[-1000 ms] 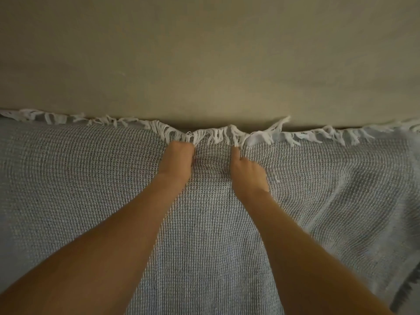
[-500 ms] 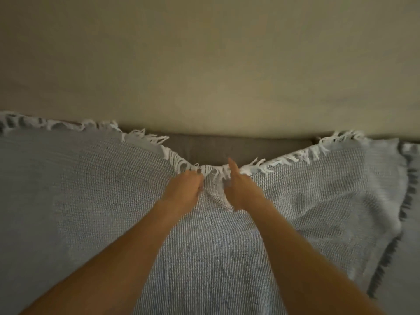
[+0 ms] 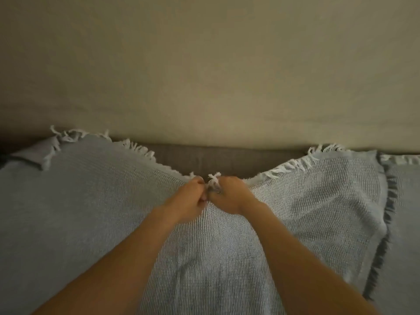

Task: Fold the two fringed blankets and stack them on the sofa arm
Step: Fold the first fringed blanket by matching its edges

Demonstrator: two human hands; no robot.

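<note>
At mid-edge, left hand (image 3: 192,197) and right hand (image 3: 229,196) pinch the waffle-woven blanket's (image 3: 91,212) white fringe (image 3: 214,178).

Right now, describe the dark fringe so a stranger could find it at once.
Below the broad beige surface lies a pale grey woven blanket. Follow its far edge rightward to the corner, where the dark fringe runs down the blanket's right side. It alone is charcoal, whereas the far-edge fringe is white.
</note>
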